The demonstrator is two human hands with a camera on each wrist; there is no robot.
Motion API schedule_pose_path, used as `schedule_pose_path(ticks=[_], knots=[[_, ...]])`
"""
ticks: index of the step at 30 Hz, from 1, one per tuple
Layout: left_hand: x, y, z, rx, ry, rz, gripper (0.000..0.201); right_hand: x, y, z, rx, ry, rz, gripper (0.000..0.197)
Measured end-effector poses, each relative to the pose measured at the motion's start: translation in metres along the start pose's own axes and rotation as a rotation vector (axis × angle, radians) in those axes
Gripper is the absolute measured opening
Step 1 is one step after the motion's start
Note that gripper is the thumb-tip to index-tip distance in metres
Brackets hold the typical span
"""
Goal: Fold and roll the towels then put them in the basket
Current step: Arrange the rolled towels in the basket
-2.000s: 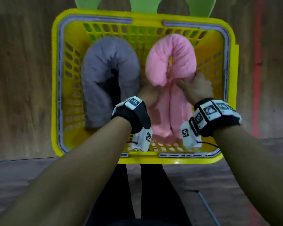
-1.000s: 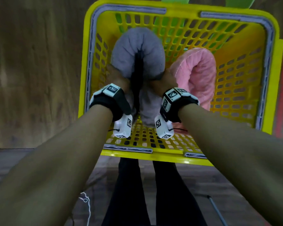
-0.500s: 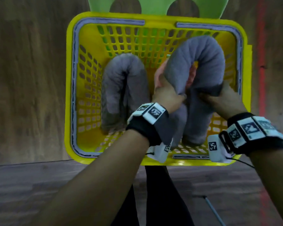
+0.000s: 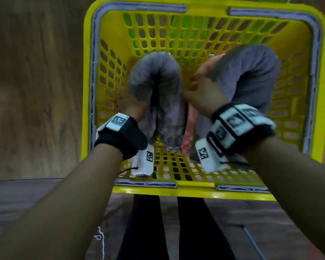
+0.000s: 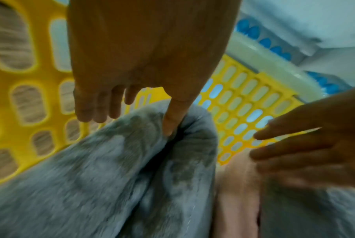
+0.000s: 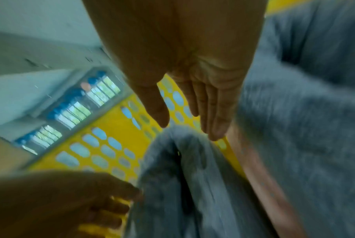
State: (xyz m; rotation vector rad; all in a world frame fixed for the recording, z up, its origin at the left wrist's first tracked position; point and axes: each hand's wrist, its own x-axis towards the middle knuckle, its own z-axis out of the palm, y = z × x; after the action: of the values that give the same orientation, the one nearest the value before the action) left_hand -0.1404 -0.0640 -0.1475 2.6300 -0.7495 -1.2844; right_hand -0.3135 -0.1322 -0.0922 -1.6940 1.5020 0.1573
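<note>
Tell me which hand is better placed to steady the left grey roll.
Left hand: its thumb touches the left grey roll at the fold. The right hand is open between the two rolls, apparently not touching it.

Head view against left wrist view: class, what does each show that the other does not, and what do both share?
Only the head view shows the whole yellow basket, both wristbands and the person's legs. Only the left wrist view shows the left hand's thumb pressed into the fold of the left grey towel, and the blue-topped things beyond. Both show grey towels, a pink towel and the right hand.
</note>
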Motion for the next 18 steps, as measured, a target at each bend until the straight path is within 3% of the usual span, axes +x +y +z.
schedule_pose_path(ticks=[2,5,8,12,15,18], knots=[[0.013,-0.008,0.007,0.018,-0.066,-0.033,0.069,0.028,0.003,0.040,-0.085,-0.173,0.088,0.062],[0.025,-0.014,0.025,0.046,-0.113,-0.026,0.081,0.047,0.014,0.082,-0.039,-0.240,0.293,0.091],[0.038,-0.023,0.038,0.033,-0.088,0.006,0.092,0.058,0.024,0.105,0.056,-0.140,0.409,0.073],[0.052,-0.028,0.035,0.036,-0.012,0.065,0.086,0.057,0.032,0.093,0.144,0.093,0.341,0.056],[0.053,-0.030,0.035,0.043,-0.128,0.034,0.088,0.057,0.042,0.086,0.110,0.042,0.290,0.060],[0.050,-0.035,0.046,0.036,-0.149,-0.023,0.088,0.067,0.049,0.098,0.073,-0.049,0.367,0.072]])
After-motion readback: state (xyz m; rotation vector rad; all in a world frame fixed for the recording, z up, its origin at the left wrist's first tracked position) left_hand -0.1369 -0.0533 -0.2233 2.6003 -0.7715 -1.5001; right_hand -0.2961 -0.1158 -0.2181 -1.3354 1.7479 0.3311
